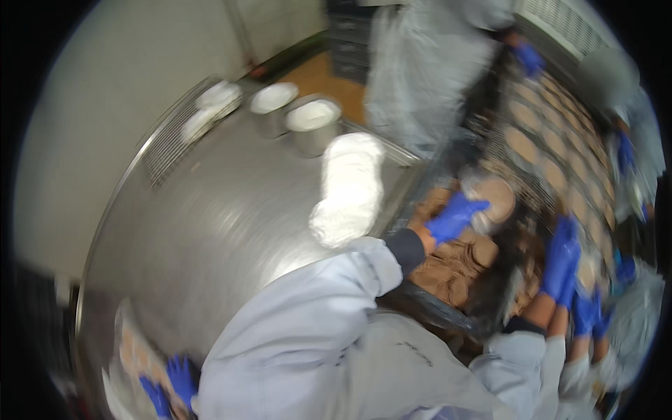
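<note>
Left hand (pixel 455 218): gloved, fingers closed on the edge of a brown disc (pixel 495 198), above a plastic-lined bin (pixel 437 316) of similar discs. Right hand (pixel 562 255): fingers close together, beside the conveyor (pixel 514 164) of paler discs; grip cannot be determined. Dark liner film (pixel 493 283) stands between the hands. Left: steel table (pixel 231 217), white bundle (pixel 350 183), two metal containers (pixel 313 133). Garment marking (pixel 418 352): illegible.

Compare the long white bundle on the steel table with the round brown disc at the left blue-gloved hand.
The long white bundle is bright and elongated; the round brown disc is duller and circular. The bundle lies on the steel table; the disc is at the left hand. Both look rounded.
</note>
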Demonstrator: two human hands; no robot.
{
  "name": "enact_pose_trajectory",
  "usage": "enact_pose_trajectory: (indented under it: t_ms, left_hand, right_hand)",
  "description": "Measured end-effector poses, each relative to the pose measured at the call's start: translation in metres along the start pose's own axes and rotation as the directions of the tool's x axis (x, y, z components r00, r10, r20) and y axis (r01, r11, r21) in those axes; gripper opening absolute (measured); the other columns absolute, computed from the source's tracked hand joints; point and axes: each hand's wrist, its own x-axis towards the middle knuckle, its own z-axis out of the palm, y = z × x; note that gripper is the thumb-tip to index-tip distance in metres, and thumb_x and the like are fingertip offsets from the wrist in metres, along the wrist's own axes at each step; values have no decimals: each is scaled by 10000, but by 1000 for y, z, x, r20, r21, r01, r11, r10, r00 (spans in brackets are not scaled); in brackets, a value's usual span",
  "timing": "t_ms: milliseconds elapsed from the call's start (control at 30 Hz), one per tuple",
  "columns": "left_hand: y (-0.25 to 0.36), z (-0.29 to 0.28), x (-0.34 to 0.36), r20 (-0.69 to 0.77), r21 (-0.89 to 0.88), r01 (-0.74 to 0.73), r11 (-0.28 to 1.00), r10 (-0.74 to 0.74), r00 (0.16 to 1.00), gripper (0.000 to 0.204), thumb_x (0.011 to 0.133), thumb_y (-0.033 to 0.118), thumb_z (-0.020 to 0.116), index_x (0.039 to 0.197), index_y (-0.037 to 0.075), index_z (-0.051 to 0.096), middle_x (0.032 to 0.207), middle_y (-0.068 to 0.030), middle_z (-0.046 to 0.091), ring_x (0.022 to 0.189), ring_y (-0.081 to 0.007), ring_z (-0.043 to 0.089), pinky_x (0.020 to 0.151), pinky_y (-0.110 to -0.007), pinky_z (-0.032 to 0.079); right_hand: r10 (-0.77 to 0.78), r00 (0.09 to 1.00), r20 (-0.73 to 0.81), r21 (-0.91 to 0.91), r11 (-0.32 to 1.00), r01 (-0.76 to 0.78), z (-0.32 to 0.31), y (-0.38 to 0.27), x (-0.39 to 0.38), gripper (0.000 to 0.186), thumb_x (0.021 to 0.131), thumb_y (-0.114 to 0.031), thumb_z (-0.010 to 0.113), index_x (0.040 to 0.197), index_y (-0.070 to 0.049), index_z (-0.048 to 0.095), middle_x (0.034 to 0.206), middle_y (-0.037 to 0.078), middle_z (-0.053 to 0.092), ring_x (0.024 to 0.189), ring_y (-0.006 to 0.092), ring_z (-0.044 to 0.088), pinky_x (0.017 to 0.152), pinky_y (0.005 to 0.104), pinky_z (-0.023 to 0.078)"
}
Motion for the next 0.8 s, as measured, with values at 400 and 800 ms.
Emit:
enact_pose_trajectory:
  t_ms: [400,800]
  left_hand:
    - [142,-112,-142,-413,-5,-276,961,249,876,375,773,182,626,1078,-7,519,995,-118,567,841,-190,582,735,-298,494]
    - [309,-311,-403,-105,540,840,-62,985,140,661,691,228,687,1202,-59,380,1112,-259,500,993,-370,516,839,-385,422]
  right_hand:
    - [-315,946,75,991,-80,-105,-156,-227,29,354,854,-104,497,1194,-12,467,1214,131,481,1161,217,428,991,399,283]
    - [-38,613,789,-154,-979,138,-58,-82,46,678,777,-203,567,1321,13,224,1389,150,214,1276,365,193,1030,534,190]
